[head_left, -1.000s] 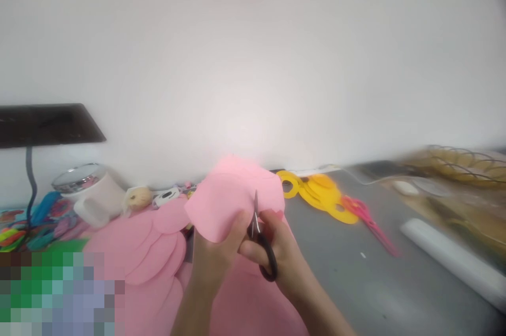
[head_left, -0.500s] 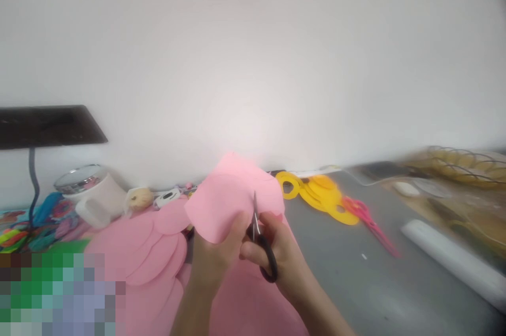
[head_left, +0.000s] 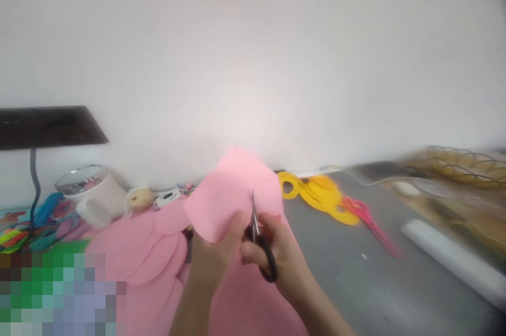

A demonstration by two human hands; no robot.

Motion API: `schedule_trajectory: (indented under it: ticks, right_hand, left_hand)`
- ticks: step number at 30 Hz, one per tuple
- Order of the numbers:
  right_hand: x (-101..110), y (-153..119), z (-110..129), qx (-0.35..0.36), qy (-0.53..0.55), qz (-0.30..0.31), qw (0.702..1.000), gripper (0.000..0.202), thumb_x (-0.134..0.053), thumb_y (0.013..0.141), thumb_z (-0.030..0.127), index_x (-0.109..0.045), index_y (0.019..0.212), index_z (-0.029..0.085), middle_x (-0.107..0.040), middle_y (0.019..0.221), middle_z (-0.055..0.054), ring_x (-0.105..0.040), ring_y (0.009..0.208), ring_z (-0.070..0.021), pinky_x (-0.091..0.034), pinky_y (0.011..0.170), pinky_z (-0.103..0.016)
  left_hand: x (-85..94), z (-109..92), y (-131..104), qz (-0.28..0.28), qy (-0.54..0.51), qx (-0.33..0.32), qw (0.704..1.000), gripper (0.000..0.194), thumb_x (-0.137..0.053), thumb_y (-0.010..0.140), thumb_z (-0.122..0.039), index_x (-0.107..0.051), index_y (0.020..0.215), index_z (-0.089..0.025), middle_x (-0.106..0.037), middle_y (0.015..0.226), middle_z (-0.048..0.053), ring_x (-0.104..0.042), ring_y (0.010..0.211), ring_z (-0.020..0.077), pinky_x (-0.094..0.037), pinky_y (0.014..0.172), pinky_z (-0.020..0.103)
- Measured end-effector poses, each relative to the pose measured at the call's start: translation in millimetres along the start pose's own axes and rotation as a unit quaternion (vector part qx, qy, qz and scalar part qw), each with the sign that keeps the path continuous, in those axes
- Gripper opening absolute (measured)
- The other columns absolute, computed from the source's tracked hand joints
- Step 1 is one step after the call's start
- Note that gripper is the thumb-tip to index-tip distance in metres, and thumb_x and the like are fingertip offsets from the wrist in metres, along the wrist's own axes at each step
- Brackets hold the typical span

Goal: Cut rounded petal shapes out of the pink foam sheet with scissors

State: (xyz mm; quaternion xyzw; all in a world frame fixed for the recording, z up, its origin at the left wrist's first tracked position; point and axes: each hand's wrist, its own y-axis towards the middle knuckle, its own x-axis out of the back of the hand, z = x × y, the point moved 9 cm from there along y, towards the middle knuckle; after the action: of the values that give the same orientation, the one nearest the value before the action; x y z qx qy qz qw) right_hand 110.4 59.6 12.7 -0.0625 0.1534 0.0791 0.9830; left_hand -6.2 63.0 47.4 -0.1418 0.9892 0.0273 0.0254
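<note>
A sheet of pink paper (head_left: pixel 215 199) is raised over the table, with a faint curved line across its upper part. My left hand (head_left: pixel 217 252) is closed on its lower left edge, thumb on the near face; the other fingers are hidden behind the sheet. My right hand (head_left: pixel 274 244) grips black-handled scissors (head_left: pixel 268 257), fingers in the loops. Their blades point up against the sheet and look nearly closed. Pink paper circles (head_left: pixel 118 236) lie overlapping left of my left hand, and more pink paper (head_left: pixel 249 299) spreads below both hands.
On the grey table (head_left: pixel 336 283), yellow paper rings (head_left: pixel 322 194) and pink scissors (head_left: pixel 371 225) lie to the right, beside a white roll (head_left: pixel 450 259). A white mug (head_left: pixel 97 201), colourful thread (head_left: pixel 47 225) and a hanging black panel (head_left: pixel 47 128) stand left. The wall is close behind.
The pink sheet has tilted slightly, its top corner a little higher. The scissors' blades have shifted slightly left. Both hands keep their hold.
</note>
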Motion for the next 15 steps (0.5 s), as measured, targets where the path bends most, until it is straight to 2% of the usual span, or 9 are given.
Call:
schedule_trajectory:
  ticks: [3,6,12,15]
  right_hand:
    - [0.2,-0.6,0.0,-0.005,-0.015,-0.005,1.000,0.038,-0.085,0.056,0.024,-0.054,0.077,0.018,-0.057,0.057,0.006,-0.052,0.053,-0.0106,-0.043,0.050,-0.022]
    - [0.2,-1.0,0.2,-0.005,-0.034,-0.010,0.999,0.035,-0.084,0.058,0.025,-0.054,0.076,0.019,-0.057,0.056,0.006,-0.052,0.051,-0.0110,-0.044,0.051,-0.023]
    - [-0.6,-2.0,-0.4,-0.027,-0.023,-0.036,0.999,0.039,-0.085,0.052,0.027,-0.053,0.074,0.020,-0.056,0.054,0.007,-0.052,0.051,-0.0127,-0.044,0.050,-0.025]
    - [-1.3,-1.7,2.4,-0.017,-0.028,-0.026,0.999,0.039,-0.085,0.053,0.029,-0.053,0.072,0.019,-0.054,0.057,0.006,-0.049,0.054,-0.0120,-0.039,0.051,-0.024]
  left_hand:
    - [2.1,0.1,1.4,-0.005,-0.001,-0.012,1.000,0.020,-0.070,0.064,-0.031,-0.055,0.060,-0.020,-0.054,0.052,-0.004,-0.054,0.050,0.0132,-0.045,0.045,0.025]
    - [2.7,3.0,3.8,-0.003,-0.010,-0.024,1.000,0.020,-0.069,0.065,-0.031,-0.054,0.060,-0.020,-0.054,0.054,-0.003,-0.057,0.053,0.0142,-0.049,0.051,0.027]
    - [5.7,9.9,7.2,-0.025,-0.024,-0.021,0.999,0.023,-0.073,0.063,-0.035,-0.057,0.070,-0.020,-0.056,0.057,-0.003,-0.060,0.058,0.0181,-0.054,0.057,0.033]
    - [6.2,5.3,4.8,-0.036,-0.002,-0.024,0.999,0.027,-0.073,0.064,-0.036,-0.060,0.080,-0.019,-0.062,0.064,0.000,-0.066,0.074,0.0235,-0.055,0.066,0.036]
